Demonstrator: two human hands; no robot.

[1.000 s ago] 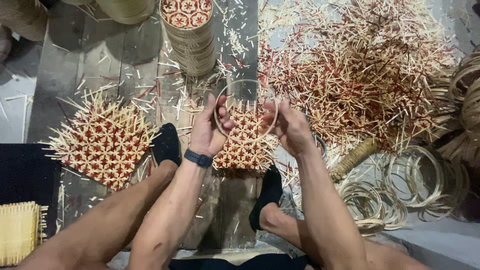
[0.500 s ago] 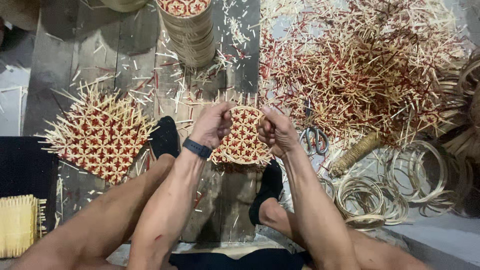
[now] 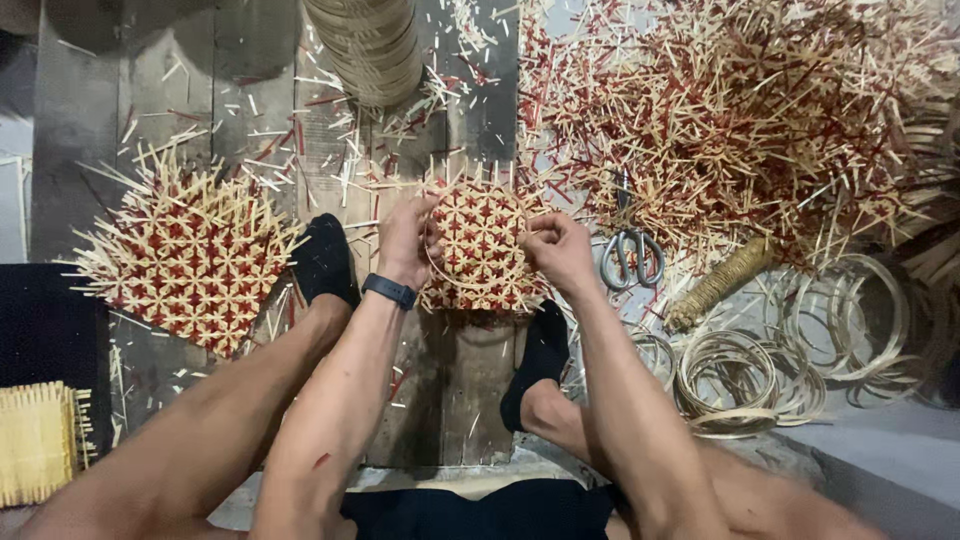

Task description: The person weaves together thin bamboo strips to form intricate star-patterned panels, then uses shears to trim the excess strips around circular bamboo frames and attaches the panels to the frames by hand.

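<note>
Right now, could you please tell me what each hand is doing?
Left hand: closed on the thin bamboo hoop over the round red-and-tan woven mat.
Right hand: closed, pinching the same hoop.

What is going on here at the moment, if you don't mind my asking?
A person sits on the floor with both hands on a small woven mat of pale and red strips. The left hand and right hand press a thin hoop onto it. A second woven mat lies to the left, with scissors, spare hoops and a heap of cut strips to the right.
</note>
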